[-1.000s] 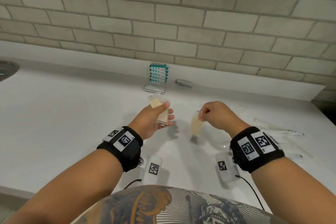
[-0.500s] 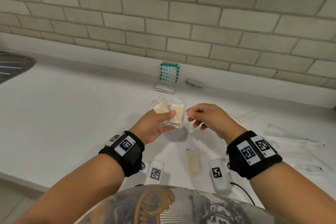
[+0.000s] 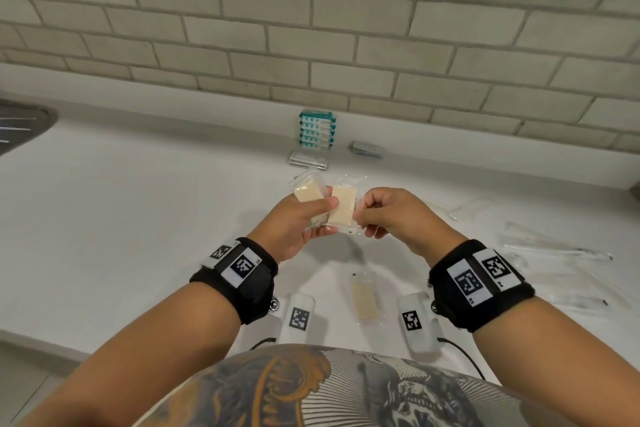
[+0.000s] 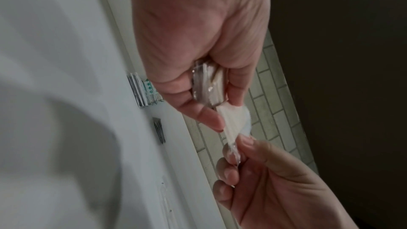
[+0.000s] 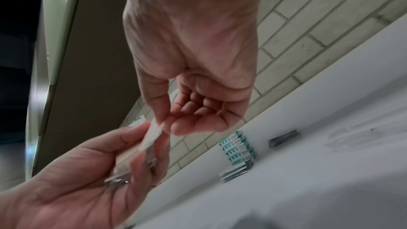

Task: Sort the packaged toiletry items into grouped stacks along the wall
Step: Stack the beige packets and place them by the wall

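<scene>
Above the white counter [image 3: 138, 218], my left hand [image 3: 325, 215] grips two beige soap bars in clear wrappers, fanned side by side: the left bar [image 3: 306, 191] and the right bar [image 3: 343, 210]. My right hand [image 3: 362, 215] pinches the right bar's wrapper edge between thumb and forefinger. The left wrist view shows the packets [image 4: 209, 86] stacked in my left hand [image 4: 211, 111], with my right hand [image 4: 235, 151] on the wrapper tail. From the right wrist, my right hand [image 5: 165, 126] pinches that wrapper [image 5: 149, 138]. A third wrapped soap [image 3: 363, 298] lies flat near the counter's front edge.
Against the brick wall stands a stack of teal-and-white packets [image 3: 317, 130], with flat white sachets [image 3: 308, 159] in front and grey sachets [image 3: 366, 149] to the right. Long clear-wrapped items [image 3: 554, 250] lie scattered on the right. A sink rim [image 3: 24, 121] shows at far left.
My right hand carried a dangling soap packet over to my left hand, which took it beside the first bar. The right hand now pinches that packet's wrapper edge.
</scene>
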Demonstrator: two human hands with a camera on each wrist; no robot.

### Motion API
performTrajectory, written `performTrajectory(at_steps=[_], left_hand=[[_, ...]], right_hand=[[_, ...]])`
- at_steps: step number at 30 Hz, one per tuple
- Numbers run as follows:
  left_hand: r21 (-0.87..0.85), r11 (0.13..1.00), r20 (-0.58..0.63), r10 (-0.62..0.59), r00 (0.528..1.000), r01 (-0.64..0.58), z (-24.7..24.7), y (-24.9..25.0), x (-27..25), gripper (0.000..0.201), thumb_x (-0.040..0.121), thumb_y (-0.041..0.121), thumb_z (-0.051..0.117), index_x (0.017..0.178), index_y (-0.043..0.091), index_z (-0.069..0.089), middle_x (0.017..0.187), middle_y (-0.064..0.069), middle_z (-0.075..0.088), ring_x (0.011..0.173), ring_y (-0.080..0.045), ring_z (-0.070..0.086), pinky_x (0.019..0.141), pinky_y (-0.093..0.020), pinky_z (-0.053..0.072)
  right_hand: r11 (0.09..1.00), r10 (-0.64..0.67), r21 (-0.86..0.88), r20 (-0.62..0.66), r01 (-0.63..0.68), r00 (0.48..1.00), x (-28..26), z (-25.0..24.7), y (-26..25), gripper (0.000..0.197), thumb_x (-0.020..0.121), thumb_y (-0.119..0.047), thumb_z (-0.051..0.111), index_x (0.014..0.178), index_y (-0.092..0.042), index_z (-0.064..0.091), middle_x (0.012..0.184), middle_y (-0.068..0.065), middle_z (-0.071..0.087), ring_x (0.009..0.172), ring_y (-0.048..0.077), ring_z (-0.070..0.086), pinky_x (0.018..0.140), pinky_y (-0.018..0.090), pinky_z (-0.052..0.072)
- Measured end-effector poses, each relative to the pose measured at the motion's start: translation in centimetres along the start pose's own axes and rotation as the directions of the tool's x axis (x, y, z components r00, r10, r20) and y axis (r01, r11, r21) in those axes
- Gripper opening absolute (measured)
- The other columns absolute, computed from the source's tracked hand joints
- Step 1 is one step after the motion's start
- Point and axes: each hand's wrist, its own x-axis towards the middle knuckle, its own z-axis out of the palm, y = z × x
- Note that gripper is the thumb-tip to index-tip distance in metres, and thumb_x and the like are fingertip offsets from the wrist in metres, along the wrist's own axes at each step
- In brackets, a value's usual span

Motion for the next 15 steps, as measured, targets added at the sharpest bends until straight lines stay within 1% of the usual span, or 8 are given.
performTrajectory(at_steps=[2,4,6,8,12,13,14,15], left_hand=[[0.029,1.000,0.010,0.009,1.000,-0.009,0.1,0.1,0.0,0.012,0.091,0.006,0.061,0.096,0.017,0.063,0.090,-0.001,0.068,0.081,-0.016,0.067,0.063,-0.025,0.059],[0.079,0.997,0.011,0.027,1.000,-0.027,0.1,0.1,-0.1,0.012,0.091,0.006,0.061,0.099,0.015,0.062,0.092,-0.003,0.066,0.081,-0.016,0.067,0.062,-0.024,0.058],[0.153,0.987,0.017,0.038,0.999,-0.040,0.0,0.1,-0.1,0.012,0.090,0.006,0.062,0.100,0.014,0.061,0.093,-0.004,0.065,0.080,-0.015,0.066,0.061,-0.023,0.057],[0.246,0.968,0.041,0.031,0.999,-0.040,-0.1,0.2,-0.1,0.014,0.089,0.007,0.064,0.102,0.012,0.062,0.095,-0.005,0.066,0.084,-0.017,0.067,0.063,-0.024,0.056],[0.335,0.942,0.080,-0.020,0.997,-0.009,-0.1,-0.1,-0.2,0.016,0.087,0.006,0.065,0.102,0.010,0.066,0.094,-0.006,0.067,0.085,-0.018,0.066,0.066,-0.026,0.058],[0.329,0.944,0.088,-0.035,0.995,0.004,-0.2,-0.2,-0.2,0.015,0.087,0.006,0.066,0.102,0.010,0.065,0.093,-0.006,0.067,0.084,-0.019,0.066,0.066,-0.026,0.058],[0.307,0.951,0.095,-0.049,0.994,0.017,-0.2,-0.3,-0.2,0.017,0.087,0.006,0.066,0.103,0.009,0.064,0.094,-0.007,0.067,0.084,-0.020,0.067,0.066,-0.026,0.058],[0.272,0.962,0.094,-0.062,0.994,0.035,-0.3,-0.3,-0.2,0.020,0.087,0.006,0.066,0.106,0.009,0.062,0.097,-0.008,0.067,0.086,-0.022,0.068,0.067,-0.026,0.058]], right_hand=[[1.000,-0.013,-0.028,-0.008,0.013,1.000,-0.1,0.0,0.0,0.018,0.081,-0.001,0.064,0.070,-0.014,0.063,0.066,0.003,0.065,0.058,0.015,0.058,0.061,0.028,0.046],[0.997,-0.020,-0.079,0.000,0.019,1.000,0.0,-0.1,-0.1,0.015,0.082,-0.004,0.064,0.074,-0.016,0.061,0.068,0.000,0.065,0.061,0.014,0.060,0.063,0.030,0.047],[0.996,-0.031,-0.082,-0.018,0.029,0.999,0.3,-0.3,-0.2,0.010,0.084,-0.014,0.066,0.085,-0.021,0.060,0.071,-0.005,0.064,0.064,0.013,0.063,0.061,0.028,0.047],[0.998,-0.041,-0.053,-0.059,0.038,0.997,0.6,-0.6,-0.3,0.011,0.087,-0.022,0.067,0.095,-0.023,0.060,0.073,-0.006,0.063,0.065,0.013,0.063,0.059,0.027,0.046],[0.995,-0.048,-0.090,-0.014,0.046,0.999,0.8,-1.1,-0.6,0.003,0.085,-0.016,0.068,0.083,-0.013,0.068,0.071,-0.004,0.065,0.063,0.012,0.060,0.060,0.026,0.043],[0.986,-0.047,-0.162,-0.017,0.043,0.999,0.9,-1.2,-0.4,0.005,0.086,-0.015,0.067,0.081,-0.013,0.068,0.073,-0.003,0.065,0.065,0.013,0.059,0.060,0.026,0.043],[0.953,-0.051,-0.301,-0.046,0.035,0.998,1.0,-1.4,-0.3,0.009,0.087,-0.014,0.062,0.079,-0.014,0.066,0.076,-0.003,0.064,0.067,0.014,0.058,0.059,0.025,0.041],[0.881,-0.069,-0.473,-0.094,0.017,0.993,1.2,-1.5,0.0,0.016,0.088,-0.014,0.055,0.074,-0.017,0.062,0.078,-0.003,0.062,0.068,0.016,0.056,0.057,0.026,0.040]])
